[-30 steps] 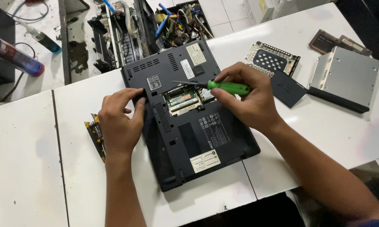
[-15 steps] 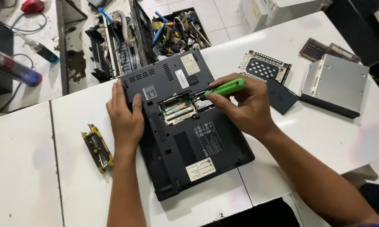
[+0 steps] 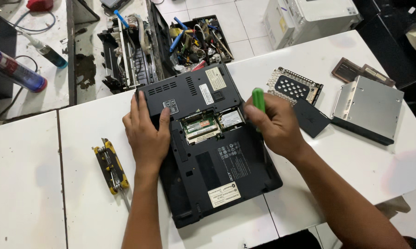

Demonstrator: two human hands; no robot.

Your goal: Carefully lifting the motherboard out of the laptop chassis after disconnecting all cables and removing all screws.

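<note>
While turned underside up near the middle of the white counter (image 3: pixel 337 60), dark laptop (image 3: pixel 208 143) lay with its memory bay (image 3: pixel 212 124) uncovered, green boards exposed. Left hand (image 3: pixel 147 133) spread flat, fingers together, pressed on the laptop's left edge, seemingly to keep the body from sliding. Right hand (image 3: pixel 274 124) closed in a fist around a green-handled screwdriver (image 3: pixel 258 99), handle upright, tip hidden behind the fingers at the bay's right edge; held steeply, apparently to bear straight down. Just right of that hand: small dark cover panel (image 3: pixel 311 118), perforated metal caddy (image 3: pixel 294 86) and silver optical drive (image 3: pixel 367 108), set apart from the laptop, likely parked out of the working area. Left of the laptop: yellow multi-tool (image 3: pixel 110 166), lying untouched. Beyond the counter's far edge: open tray of mixed tools (image 3: pixel 201 39).
</note>
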